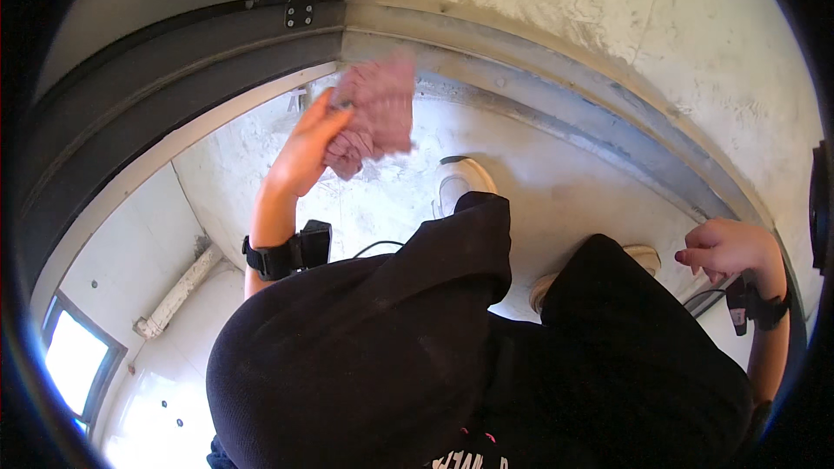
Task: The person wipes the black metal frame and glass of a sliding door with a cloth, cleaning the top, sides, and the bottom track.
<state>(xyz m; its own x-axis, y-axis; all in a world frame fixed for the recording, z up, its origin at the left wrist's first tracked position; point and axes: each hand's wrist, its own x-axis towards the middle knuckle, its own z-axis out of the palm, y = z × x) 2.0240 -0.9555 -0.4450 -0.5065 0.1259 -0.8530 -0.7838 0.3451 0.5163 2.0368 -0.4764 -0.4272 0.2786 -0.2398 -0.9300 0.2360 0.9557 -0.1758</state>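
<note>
My left hand (pixel 306 149) grips a crumpled pinkish-mauve cloth (pixel 382 108), its thumb laid over the near side. The cloth is blurred and spreads out past the fingertips, in front of the corner where the dark frame (pixel 174 61) meets a pale ledge (pixel 495 65). I cannot tell whether it touches the ledge. On the far right, my right hand (pixel 730 247) is near the curved end of the ledge, with its fingers curled in and nothing visible in them. Each wrist wears a black strap with a small device.
Below me are a smudged pale floor (pixel 373 208) and a white shoe (pixel 465 181). A white pipe (pixel 178 291) and a small bright window (pixel 78 365) are at the lower left. A scuffed whitish wall (pixel 625 17) rises beyond the ledge. Thin cables run near my legs.
</note>
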